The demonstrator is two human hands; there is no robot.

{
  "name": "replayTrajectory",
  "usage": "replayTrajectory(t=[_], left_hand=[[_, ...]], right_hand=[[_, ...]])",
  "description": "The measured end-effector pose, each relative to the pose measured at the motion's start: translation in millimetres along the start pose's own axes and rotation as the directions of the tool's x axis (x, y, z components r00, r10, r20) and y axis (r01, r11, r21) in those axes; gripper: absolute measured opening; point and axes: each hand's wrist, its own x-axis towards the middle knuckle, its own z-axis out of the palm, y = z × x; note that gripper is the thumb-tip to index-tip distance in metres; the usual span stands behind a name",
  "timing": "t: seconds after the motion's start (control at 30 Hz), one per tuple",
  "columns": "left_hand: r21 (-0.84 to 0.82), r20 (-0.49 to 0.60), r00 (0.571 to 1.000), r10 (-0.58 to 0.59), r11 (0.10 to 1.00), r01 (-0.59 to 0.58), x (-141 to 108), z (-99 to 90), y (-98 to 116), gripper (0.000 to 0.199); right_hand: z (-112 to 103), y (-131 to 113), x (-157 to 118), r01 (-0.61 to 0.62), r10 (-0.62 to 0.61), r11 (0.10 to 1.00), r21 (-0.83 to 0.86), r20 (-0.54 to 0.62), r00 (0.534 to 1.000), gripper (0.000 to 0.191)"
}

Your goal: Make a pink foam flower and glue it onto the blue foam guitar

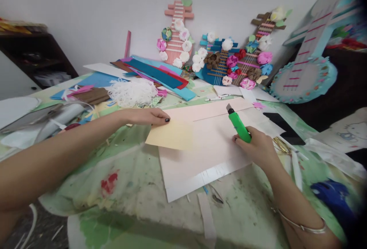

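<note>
My left hand [150, 117] pinches the upper left corner of a pale yellow sheet of paper [170, 136]. That sheet lies over the left part of a larger pale pink board [206, 146], which has a white strip along its near edge. In my right hand [258, 144] is a green utility knife [240, 126], held above the right part of the board. Its blade is out and points up and away from me. The knife does not appear to touch the paper.
A heap of white string [133, 93] and coloured paper strips [157, 74] lie behind my left hand. Flower-decorated paper instruments [220, 62] lean at the wall. To the right are a black phone [282, 127], gold-handled scissors [281, 146] and blue cloth [329, 193].
</note>
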Motion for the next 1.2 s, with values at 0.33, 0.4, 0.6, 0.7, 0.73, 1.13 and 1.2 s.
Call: replayTrajectory(t=[0.33, 0.4, 0.6, 0.7, 0.73, 1.13, 1.2], left_hand=[[0.541, -0.208, 0.907, 0.366, 0.815, -0.205, 53.4, 16.4, -5.6, 0.033], [0.586, -0.402, 0.871, 0.282, 0.811, 0.007, 58.4, 10.6, -19.5, 0.040], [0.415, -0.393, 0.918, -0.048, 0.882, 0.223, 71.9, -7.5, -42.1, 0.047], [0.329, -0.376, 0.926, -0.043, 0.927, 0.177, 79.3, -8.8, -37.8, 0.035], [0.328, -0.382, 0.924, -0.017, 0.932, 0.153, 82.0, -8.4, -36.1, 0.030], [0.394, -0.373, 0.927, 0.024, 0.909, 0.135, 91.1, -11.7, -40.7, 0.019], [0.388, -0.393, 0.919, 0.024, 0.911, 0.142, 90.3, -12.8, -44.5, 0.020]], right_hand=[[-3.5, -1.3, 1.5, -0.044, 0.046, 0.998, -0.038, 0.042, 0.998, 0.017], [-3.6, -2.1, 0.6, -0.044, 0.046, 0.998, -0.038, 0.044, 0.998, 0.017], [-1.6, -3.0, -1.7, -0.014, 0.013, 0.999, -0.052, -0.019, 1.000, 0.019], [-0.8, -1.8, -1.4, -0.024, 0.021, 0.995, -0.095, -0.028, 0.999, 0.019], [-0.8, -1.2, -1.2, -0.029, 0.026, 0.994, -0.105, -0.028, 0.999, 0.019], [0.0, 0.6, -0.6, -0.048, 0.045, 0.991, -0.127, -0.025, 0.999, 0.018], [-0.1, 0.7, -0.8, -0.035, 0.033, 0.991, -0.128, -0.021, 0.999, 0.018]])
